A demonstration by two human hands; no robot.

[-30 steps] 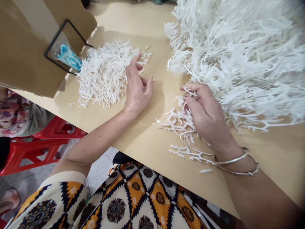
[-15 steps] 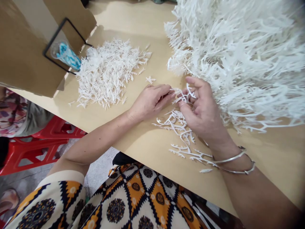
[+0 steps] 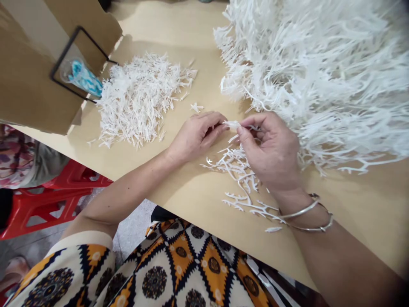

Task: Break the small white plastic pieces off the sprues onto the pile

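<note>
Just left of the big heap of white sprigs (image 3: 319, 76), a small white sprig (image 3: 231, 124) is held up over the bench (image 3: 179, 187). The left hand (image 3: 200, 132) has its thumb and fingers closed on one end of it. The right hand (image 3: 271, 145) pinches the other end with its thumb and finger, and a few more thin white bits poke out by that hand. It is right by the near edge of the big heap. A shiny silver bangle (image 3: 300, 212) goes around the right wrist.

On the near side of the big heap, thin white stems (image 3: 236, 160) lie in a loose tangle, partly under the right hand. One little white scrap (image 3: 273, 229) sits on its own, nearer the person than the heap.

Well to the left of the big heap is a smaller pile of short sprigs (image 3: 134, 98). One loose sprig (image 3: 196, 107) lies between the two. Farther left of the heap are a clear cup with blue and white stuff in it (image 3: 84, 79), a black wire frame (image 3: 96, 44) and a brown cardboard box (image 3: 32, 85).
</note>
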